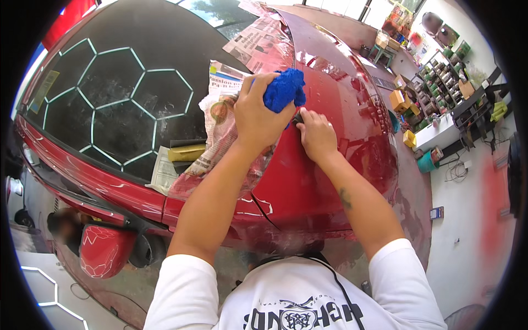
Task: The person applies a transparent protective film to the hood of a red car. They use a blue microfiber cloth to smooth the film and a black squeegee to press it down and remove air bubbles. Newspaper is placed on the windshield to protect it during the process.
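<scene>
A bunched blue cloth [285,90] is gripped in my left hand [256,113], raised over the edge between the newspaper and the red car panel. My right hand [319,135] is closed around a small dark piece [298,117] at the surface of the wet red panel [341,99]; its fingers hide most of that piece. Water drops and reflections show on the panel. Newspaper sheets [261,47] cover the car's surface to the left of my hands, crumpled along the panel's edge.
A dark windshield [60,104] reflects hexagonal lights at left. A yellowish folded sheet [186,153] lies by the newspaper. Below is a red side mirror [105,250], with a person [67,225] crouching near it. Shelves of cans [445,82] and a teal bucket [426,162] stand at right.
</scene>
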`<state>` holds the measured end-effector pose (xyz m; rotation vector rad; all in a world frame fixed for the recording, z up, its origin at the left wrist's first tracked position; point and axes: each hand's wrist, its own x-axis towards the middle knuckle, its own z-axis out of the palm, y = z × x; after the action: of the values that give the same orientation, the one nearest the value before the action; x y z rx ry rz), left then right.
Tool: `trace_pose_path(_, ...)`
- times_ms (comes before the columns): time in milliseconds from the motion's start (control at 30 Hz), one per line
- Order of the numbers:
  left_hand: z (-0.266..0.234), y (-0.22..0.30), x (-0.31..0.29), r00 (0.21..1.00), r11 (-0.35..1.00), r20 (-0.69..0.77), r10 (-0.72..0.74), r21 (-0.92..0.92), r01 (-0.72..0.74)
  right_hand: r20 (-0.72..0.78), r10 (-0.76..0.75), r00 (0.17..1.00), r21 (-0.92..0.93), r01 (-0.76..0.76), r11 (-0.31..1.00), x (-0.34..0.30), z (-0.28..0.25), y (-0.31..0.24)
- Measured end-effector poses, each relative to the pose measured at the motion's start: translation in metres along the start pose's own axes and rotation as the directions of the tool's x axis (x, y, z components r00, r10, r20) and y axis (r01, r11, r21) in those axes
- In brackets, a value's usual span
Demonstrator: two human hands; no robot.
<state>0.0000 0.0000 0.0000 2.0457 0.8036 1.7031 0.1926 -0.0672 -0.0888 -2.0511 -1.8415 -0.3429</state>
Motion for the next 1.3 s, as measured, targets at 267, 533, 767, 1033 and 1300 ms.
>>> trace_pose_path(267, 0.009, 0.003, 0.003, 1.000, 0.999, -0.023, -0.004, -0.037, 0.003, -0.120, -0.142, 0.983, -0.039, 0.139, 0.990, -0.016, -0.011, 0.003)
trace_pose_path(533, 0.015, -0.004, -0.003, 1.000, 1.000, -0.011, 0.023, -0.012, -0.023, -0.052, -0.229, 0.972, -0.030, 0.227, 0.973, -0.060, -0.032, -0.014)
trace_pose_path(767, 0.011, -0.008, -0.007, 0.999, 0.999, 0.003, 0.039, 0.011, -0.039, -0.043, -0.145, 0.988, -0.006, 0.145, 0.989, -0.057, -0.022, -0.028)
trace_pose_path(1033, 0.006, -0.002, -0.002, 0.999, 0.999, -0.020, 0.037, -0.005, -0.037, -0.055, -0.093, 0.994, -0.021, 0.092, 0.996, -0.024, -0.011, -0.018)
trace_pose_path(1300, 0.007, 0.006, -0.001, 1.000, 1.000, -0.012, 0.003, -0.014, -0.003, -0.091, -0.062, 0.994, -0.048, 0.058, 0.997, -0.020, -0.012, -0.007)
